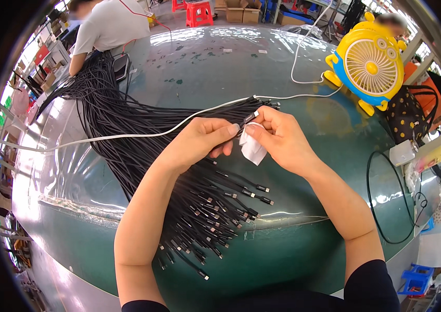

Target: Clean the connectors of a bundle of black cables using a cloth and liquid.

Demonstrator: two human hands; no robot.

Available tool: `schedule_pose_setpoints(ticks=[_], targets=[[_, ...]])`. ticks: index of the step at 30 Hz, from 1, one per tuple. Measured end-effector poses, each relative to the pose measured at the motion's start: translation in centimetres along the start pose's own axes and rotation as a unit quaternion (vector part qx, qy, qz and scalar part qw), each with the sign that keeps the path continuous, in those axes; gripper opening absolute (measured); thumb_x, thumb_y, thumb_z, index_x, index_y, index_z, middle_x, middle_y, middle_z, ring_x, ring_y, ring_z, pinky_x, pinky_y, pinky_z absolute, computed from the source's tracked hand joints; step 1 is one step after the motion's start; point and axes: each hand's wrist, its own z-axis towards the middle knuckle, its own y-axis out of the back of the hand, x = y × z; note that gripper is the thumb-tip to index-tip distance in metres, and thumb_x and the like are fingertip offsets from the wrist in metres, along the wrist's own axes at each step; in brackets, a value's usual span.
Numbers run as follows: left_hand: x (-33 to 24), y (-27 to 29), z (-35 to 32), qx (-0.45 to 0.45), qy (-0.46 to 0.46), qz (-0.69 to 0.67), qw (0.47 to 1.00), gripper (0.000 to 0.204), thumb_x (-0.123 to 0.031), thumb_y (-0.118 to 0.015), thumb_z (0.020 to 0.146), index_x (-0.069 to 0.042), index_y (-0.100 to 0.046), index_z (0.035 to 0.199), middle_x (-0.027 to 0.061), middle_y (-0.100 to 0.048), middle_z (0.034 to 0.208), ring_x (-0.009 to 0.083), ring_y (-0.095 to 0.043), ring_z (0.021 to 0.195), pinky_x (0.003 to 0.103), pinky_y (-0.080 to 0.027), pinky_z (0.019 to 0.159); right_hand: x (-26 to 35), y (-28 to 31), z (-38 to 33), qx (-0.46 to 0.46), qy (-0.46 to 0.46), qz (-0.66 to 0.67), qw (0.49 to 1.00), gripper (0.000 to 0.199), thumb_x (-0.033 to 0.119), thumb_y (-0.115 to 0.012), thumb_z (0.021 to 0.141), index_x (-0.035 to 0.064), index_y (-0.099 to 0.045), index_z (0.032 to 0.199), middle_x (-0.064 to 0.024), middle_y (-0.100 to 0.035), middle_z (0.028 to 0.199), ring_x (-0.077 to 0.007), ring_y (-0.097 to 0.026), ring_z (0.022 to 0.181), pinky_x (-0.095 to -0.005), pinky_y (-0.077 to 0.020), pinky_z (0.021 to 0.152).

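Note:
Over the middle of the table, my left hand (199, 140) pinches a black cable just below its plug. That cable's plug (251, 117), with a metal tip, points up and to the right between my hands. My right hand (282, 136) grips a folded white wipe (252, 149), pressed against the cable by the plug; its lower part hangs down. Beneath my hands and left forearm lies a large bundle of black cables (121, 122). Many plug ends (212, 208) fan out toward me, and another group sits just beyond my hands.
A white cord (126, 136) crosses over the bundle toward a yellow and blue cartoon-shaped fan (368, 67) at the far right. A black cable loop (370, 197) lies at the right edge of the green table (293, 260). Another person (113, 26) sits at the far left, near a black case (120, 67).

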Motion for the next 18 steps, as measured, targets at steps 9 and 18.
schedule_pose_setpoints(ticks=[9,18], targets=[[-0.5,-1.1,-0.1,-0.029,-0.006,0.001,1.0,0.016,-0.019,-0.067,0.088,-0.006,-0.058,0.085,-0.005,-0.054,0.072,0.0034,-0.043,0.06,0.019,-0.034,0.054,-0.1,0.0,-1.8,-0.031,0.068,0.032,0.997,0.013,0.01,-0.054,0.094,-0.0006,-0.056,0.1,-0.0066,-0.066,0.084,-0.0096,-0.06,0.077,-0.0269,-0.0475,0.069],[-0.4,-1.3,0.0,-0.053,-0.004,0.031,0.998,0.02,-0.022,-0.064,0.091,-0.006,-0.059,0.082,-0.0044,-0.054,0.07,0.0033,-0.046,0.062,0.019,-0.037,0.055,-0.5,-0.6,-0.5,-0.017,0.015,0.019,1.0,0.013,0.011,-0.055,0.094,-0.0017,-0.055,0.095,-0.0054,-0.064,0.081,-0.0094,-0.058,0.073,-0.0266,-0.0471,0.067]])
